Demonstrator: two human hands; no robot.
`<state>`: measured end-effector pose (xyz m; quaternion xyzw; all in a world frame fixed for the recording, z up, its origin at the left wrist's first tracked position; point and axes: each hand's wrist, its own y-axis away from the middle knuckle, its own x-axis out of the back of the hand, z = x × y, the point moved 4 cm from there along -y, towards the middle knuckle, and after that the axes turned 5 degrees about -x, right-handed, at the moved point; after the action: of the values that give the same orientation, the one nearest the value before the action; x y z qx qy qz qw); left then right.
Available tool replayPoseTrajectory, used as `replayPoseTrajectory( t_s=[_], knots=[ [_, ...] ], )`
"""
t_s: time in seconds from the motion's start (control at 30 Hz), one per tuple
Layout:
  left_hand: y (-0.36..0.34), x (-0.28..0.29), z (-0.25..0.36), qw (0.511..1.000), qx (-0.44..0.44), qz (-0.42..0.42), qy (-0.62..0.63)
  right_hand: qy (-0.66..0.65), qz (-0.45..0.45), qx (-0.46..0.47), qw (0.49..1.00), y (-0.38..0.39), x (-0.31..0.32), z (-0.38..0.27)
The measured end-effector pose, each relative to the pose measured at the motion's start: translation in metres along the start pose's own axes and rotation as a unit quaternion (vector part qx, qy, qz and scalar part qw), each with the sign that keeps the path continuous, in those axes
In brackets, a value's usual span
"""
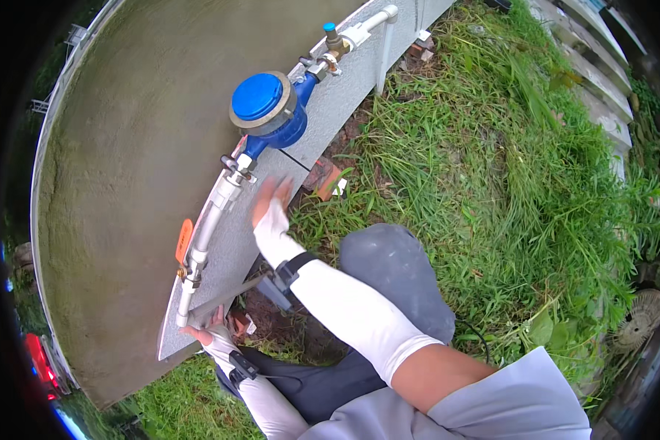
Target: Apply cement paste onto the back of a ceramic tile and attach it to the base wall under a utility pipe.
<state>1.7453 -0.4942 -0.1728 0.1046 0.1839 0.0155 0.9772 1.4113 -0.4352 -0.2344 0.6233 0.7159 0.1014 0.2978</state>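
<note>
The grey metal pipe with its round blue-capped water meter was seen running diagonally along the concrete ledge, up and away from both hands. The right hand, nearer the meter, was blurred, fingers spread, holding nothing. The left hand was pressed against the pipe's lower end; its closure could not be told.

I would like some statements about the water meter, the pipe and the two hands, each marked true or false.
1. The water meter has a blue lid. True.
2. The right hand holds a wrench. False: it holds nothing and lies blurred beside the pipe.
3. An orange valve handle sits on the pipe below the meter. True.
4. The left hand rests on the grass. False: it is at the lower end of the pipe.
5. Both forearms wear white sleeves. True.
</note>
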Motion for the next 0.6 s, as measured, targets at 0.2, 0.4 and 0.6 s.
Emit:
replayPoseTrajectory(
  t_s=[0.2, 0.4, 0.6],
  knots=[
    [0.002, -0.002, -0.001, 0.999, 0.012, 0.01, 0.035, 0.131, 0.013, 0.205, 0.97, -0.009, 0.002, -0.051],
    [-0.001, 0.004, -0.003, 0.995, 0.036, -0.002, 0.093, 0.018, -0.025, 0.225, 0.974, 0.007, -0.011, -0.054],
    [0.018, 0.018, 0.002, 0.994, 0.085, 0.017, 0.07, -0.105, -0.133, 0.176, 0.97, 0.022, 0.007, -0.035]
  ],
)
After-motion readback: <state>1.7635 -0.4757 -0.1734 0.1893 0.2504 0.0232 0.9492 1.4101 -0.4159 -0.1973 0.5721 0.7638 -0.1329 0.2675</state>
